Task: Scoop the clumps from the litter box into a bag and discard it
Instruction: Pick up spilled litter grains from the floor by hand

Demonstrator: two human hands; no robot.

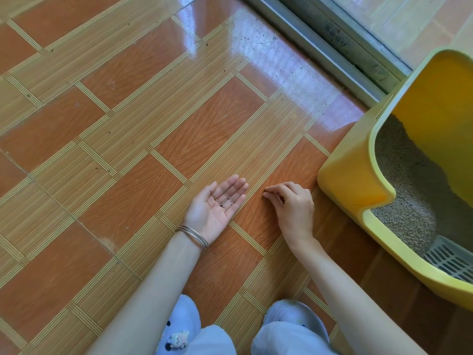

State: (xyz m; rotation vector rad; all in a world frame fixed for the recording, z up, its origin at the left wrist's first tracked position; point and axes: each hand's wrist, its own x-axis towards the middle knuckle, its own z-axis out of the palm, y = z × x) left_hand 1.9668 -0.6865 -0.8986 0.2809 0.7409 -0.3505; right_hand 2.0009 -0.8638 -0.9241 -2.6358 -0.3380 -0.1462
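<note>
Yellow plastic litter box sits on the tiled floor at the right edge of view, holding grey-brown litter above a white slotted grate. Left hand lies released, palm up, cradling a few litter pellets. Right hand, just beside the box, pinches at the floor; whether it grasps anything is unclear.

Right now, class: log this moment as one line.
left hand: open, palm up, holding litter granules | right hand: pinching at floor | litter box: right

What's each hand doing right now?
Left hand: open, palm up, cradling a few small grey litter granules.
Right hand: fingertips pinched at the orange tiled floor; holding anything cannot be told.
</note>
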